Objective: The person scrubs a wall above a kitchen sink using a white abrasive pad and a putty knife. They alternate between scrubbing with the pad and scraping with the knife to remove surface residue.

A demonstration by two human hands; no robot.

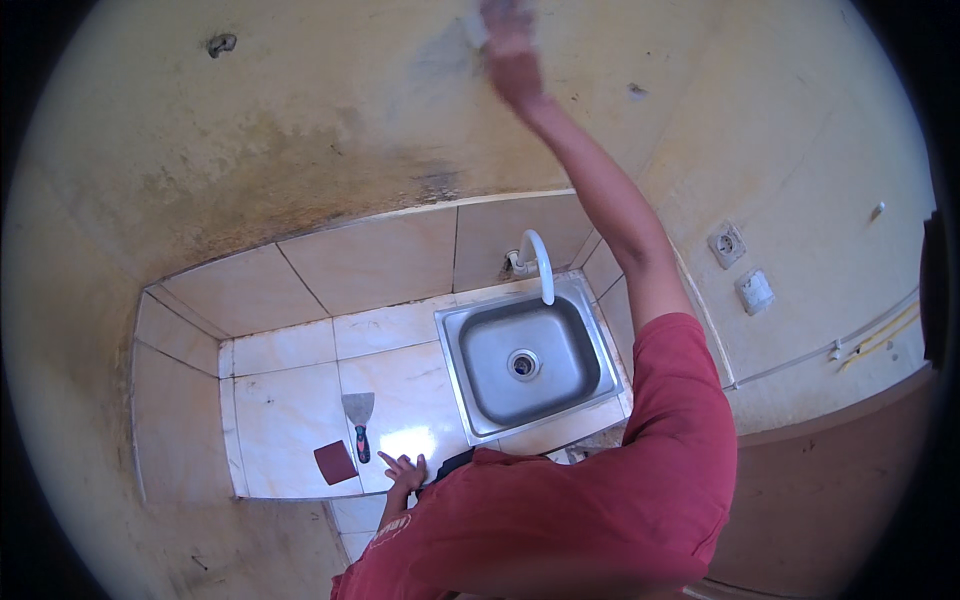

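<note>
Right hand: raised at full reach against the stained wall, above the tiled strip; its fingers are blurred and partly cut off by the upper picture edge, so their opening cannot be told; a pale object lies just beside them at the wall, apparently held, though the grip cannot be confirmed; the extended arm appears to be dictated by the height of this wall area.

Left hand: low, at the front edge of the worktop; its fingers are open and spread, with nothing seen between them; they appear to rest on the tiles, probably as a support for the body leaning forward.

Scraper: flat on the worktop near the left hand, blade away from the person, handle toward the front edge; this placement presumably keeps the handle within reach; red sheet: flat, just left of the handle; sink: set into the worktop at right, under the white faucet.
</note>
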